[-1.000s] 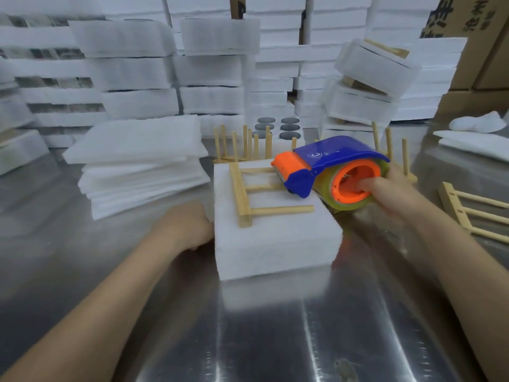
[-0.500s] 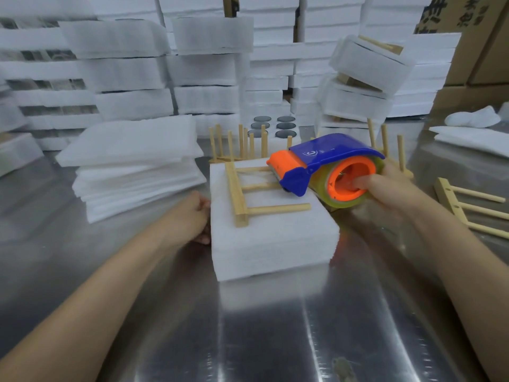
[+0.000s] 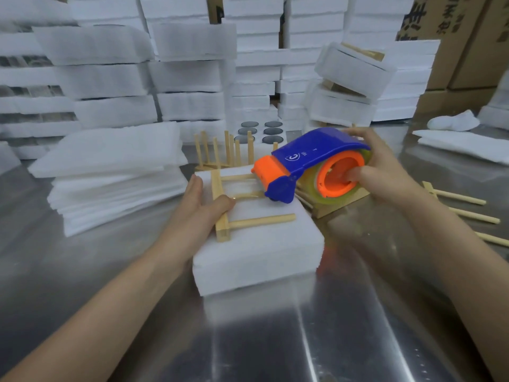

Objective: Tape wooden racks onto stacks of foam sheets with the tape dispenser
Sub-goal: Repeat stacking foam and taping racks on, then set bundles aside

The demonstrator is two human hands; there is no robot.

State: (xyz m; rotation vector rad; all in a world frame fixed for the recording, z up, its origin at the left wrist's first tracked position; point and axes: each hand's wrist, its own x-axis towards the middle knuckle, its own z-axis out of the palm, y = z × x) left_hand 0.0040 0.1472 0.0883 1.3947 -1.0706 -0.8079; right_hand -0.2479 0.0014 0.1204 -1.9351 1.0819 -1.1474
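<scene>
— Where is the wooden rack [image 3: 223, 213]?
— Flat on top of the foam stack [image 3: 256, 255], which sits on the steel table [image 3: 275, 340] right in front of me. My left hand [image 3: 202, 209] lies over it, fingers straight along the foam's left edge, thumb pressing the rack's spine.
— And the tape dispenser [image 3: 308, 161]?
— My right hand [image 3: 385, 172] grips it: thumb hooked into the orange core, fingers curled over the blue cover. Its nose is low over the rack's far pegs; whether it touches, I cannot tell.
— Anything nearby?
— Loose foam sheets [image 3: 110, 172] piled to the left, upright racks [image 3: 225, 153] just behind the stack, a spare rack [image 3: 462, 205] lying to the right
</scene>
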